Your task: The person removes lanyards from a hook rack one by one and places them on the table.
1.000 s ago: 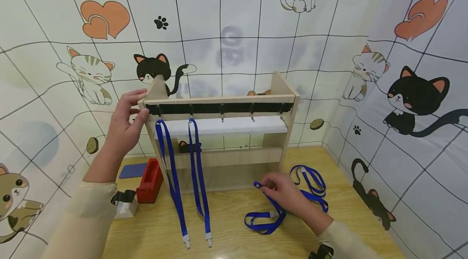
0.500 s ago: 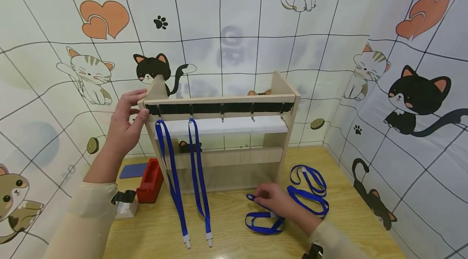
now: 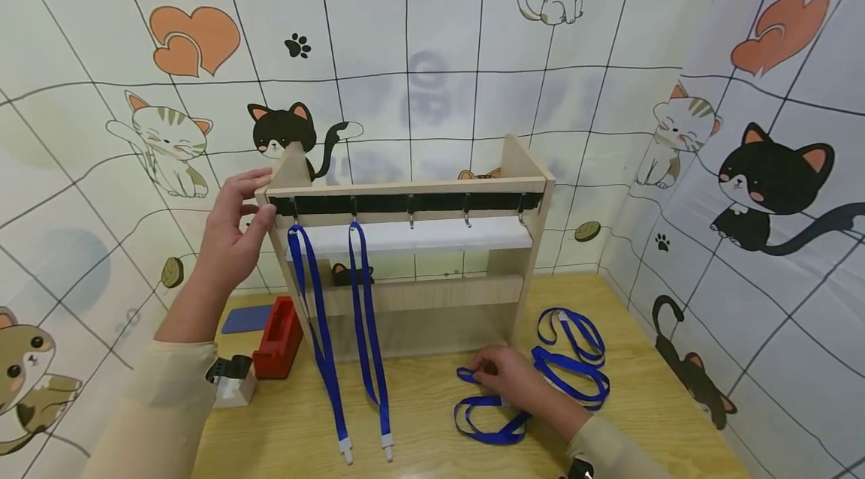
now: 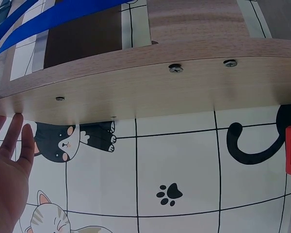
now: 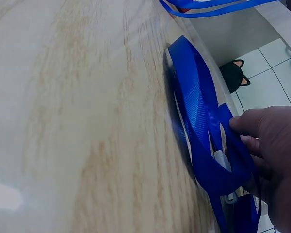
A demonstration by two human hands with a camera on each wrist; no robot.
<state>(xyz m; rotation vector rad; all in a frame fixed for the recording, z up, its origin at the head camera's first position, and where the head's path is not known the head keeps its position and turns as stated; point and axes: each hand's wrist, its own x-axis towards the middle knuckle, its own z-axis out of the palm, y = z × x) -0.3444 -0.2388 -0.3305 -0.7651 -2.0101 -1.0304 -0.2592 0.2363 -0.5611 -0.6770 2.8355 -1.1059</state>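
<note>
Near the table's middle, my right hand [image 3: 510, 378] pinches a blue lanyard [image 3: 492, 434] by its strap between thumb and fingers. Most of that lanyard lies in loose loops on the table; the right wrist view shows its white clip [image 5: 222, 160]. My left hand [image 3: 236, 224] rests against the upper left corner of a light wooden rack [image 3: 432, 295], thumb at the front edge. Seen from the left wrist, its fingers [image 4: 12, 138] are extended against the side panel. Two blue lanyards [image 3: 317, 314] hang from the rack's left hooks, clips downward. Three hooks to the right hold nothing.
More blue lanyards [image 3: 574, 378] lie looped on the table [image 3: 649, 419] at the right. Left of the rack are a red tape dispenser [image 3: 278, 340], a blue flat item [image 3: 246, 318] and a small white object [image 3: 234, 393]. A cat-print wall covering [image 3: 432, 36] surrounds the table.
My right hand has moved slightly left and down with the pinched strap, away from the other loose lanyards. The left hand stays on the rack.
</note>
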